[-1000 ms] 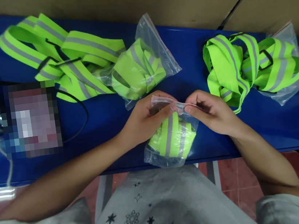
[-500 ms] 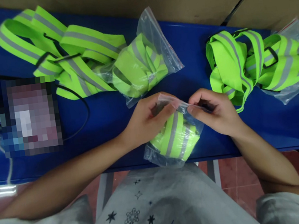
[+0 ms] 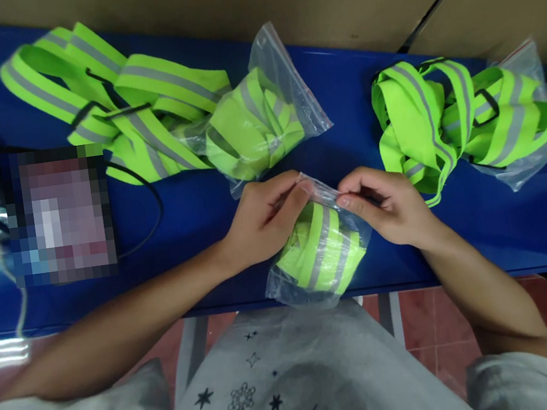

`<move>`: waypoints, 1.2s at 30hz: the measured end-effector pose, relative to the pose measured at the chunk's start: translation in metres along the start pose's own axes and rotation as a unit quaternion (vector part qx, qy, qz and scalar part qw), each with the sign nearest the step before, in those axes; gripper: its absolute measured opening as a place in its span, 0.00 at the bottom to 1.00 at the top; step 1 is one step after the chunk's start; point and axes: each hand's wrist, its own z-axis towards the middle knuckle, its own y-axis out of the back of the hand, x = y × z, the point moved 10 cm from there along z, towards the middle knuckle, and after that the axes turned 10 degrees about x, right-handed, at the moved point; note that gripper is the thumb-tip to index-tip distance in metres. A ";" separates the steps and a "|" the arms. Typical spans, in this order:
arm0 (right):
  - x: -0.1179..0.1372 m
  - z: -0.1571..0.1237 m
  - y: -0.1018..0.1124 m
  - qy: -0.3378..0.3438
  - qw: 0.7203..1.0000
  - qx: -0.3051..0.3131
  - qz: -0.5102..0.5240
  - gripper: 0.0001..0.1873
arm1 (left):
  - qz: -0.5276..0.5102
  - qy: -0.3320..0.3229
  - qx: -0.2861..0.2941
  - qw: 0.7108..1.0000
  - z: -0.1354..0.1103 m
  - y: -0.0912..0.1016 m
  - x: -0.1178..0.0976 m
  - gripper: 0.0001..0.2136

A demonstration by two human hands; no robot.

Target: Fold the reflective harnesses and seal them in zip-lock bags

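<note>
One clear bag, frame centre, yellow-green strap inside; my left fingers and right fingers pinch its upper edge.

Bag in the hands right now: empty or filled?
Filled: yellow-green strap with grey stripes shows, bundled up, through the clear plastic bag.

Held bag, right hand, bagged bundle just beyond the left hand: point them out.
Held bag (image 3: 323, 252): head view, middle of its clear upper side.
Right hand (image 3: 393, 206): head view, middle of the hand, behind the fingers.
Bagged bundle (image 3: 254, 127): head view, middle of its green folds.
</note>
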 end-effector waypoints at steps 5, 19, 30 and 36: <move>-0.005 0.004 0.007 0.004 0.999 -0.011 0.034 0.13 | 0.022 -0.008 -0.039 0.999 0.000 0.006 0.003 0.17; -0.043 -0.006 0.058 0.014 0.931 -0.299 0.212 0.21 | 0.246 -0.189 -0.087 0.947 -0.009 0.019 -0.053 0.16; -0.038 0.003 0.044 0.021 0.974 -0.224 -0.014 0.37 | 0.503 -0.001 -0.157 0.850 -0.040 0.079 -0.043 0.37; -0.037 0.004 0.044 0.013 0.977 -0.211 -0.019 0.34 | 0.478 0.178 -0.268 0.817 -0.123 0.158 0.002 0.39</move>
